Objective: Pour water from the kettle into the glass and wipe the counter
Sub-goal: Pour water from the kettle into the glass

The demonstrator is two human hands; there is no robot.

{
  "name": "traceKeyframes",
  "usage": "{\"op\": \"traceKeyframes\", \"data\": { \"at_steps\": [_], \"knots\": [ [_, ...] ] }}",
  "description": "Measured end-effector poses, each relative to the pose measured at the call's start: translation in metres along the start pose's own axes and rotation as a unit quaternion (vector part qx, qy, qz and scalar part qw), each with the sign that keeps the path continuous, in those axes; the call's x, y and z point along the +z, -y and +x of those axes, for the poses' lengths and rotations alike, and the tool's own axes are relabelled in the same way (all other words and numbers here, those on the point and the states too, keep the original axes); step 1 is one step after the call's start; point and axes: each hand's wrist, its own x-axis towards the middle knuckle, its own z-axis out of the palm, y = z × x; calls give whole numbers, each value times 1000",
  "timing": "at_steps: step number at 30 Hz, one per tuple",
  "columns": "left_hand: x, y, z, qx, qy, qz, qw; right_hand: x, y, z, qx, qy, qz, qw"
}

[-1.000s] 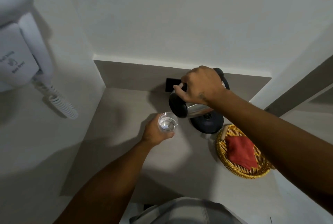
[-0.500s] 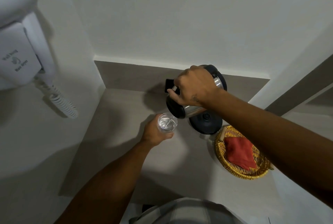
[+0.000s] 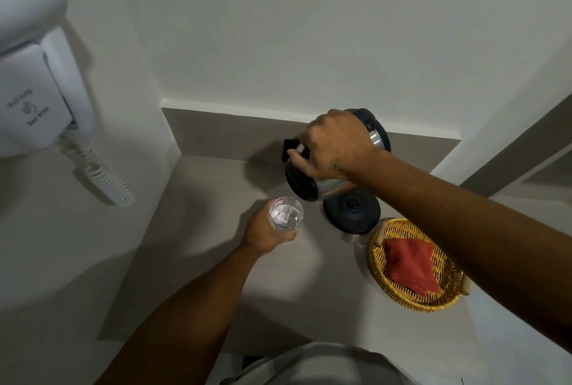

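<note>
A single wide-angle view looks from the person's head, forward and steeply down into a corner where two walls meet the tabletop (image 3: 198, 261). Both forearms reach in from the bottom edge, so the camera sits close above them. The left grip (image 3: 266, 234) lies near the centre of the picture; the right grip (image 3: 335, 145) is beyond it and to its right, nearer the back wall.

On white wall-mounted hair dryer unit (image 3: 29, 100): grey print, partly blurred, "Wall hung" above small pictogram, "Hair dryer" below. No other legible text anywhere.
</note>
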Motion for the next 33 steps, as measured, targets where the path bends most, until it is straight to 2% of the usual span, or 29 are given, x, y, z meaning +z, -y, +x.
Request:
{"op": "traceKeyframes", "data": {
  "at_steps": [13,17,20,22,25,30,33],
  "knots": [
    [0,4,2,1,-1,5,1000,4,-7,-6,28,-8,47,998],
    [-1,2,2,-4,8,-5,1000,15,-11,-16,86,-11,121,989],
    [-1,2,1,-12,11,-10,1000,31,-21,-28,153,-18,207,966],
    [-1,1,1,-9,8,-12,1000,45,-32,-41,217,-25,271,938],
    [0,0,1,-15,3,-13,1000,68,-49,-69,335,-66,343,875],
    [1,-3,1,-26,8,-10,1000,101,-67,-118,521,-150,394,742],
    [0,-6,-2,-19,3,-1,1000,115,-71,-134,584,-165,410,681]
  ]
}}
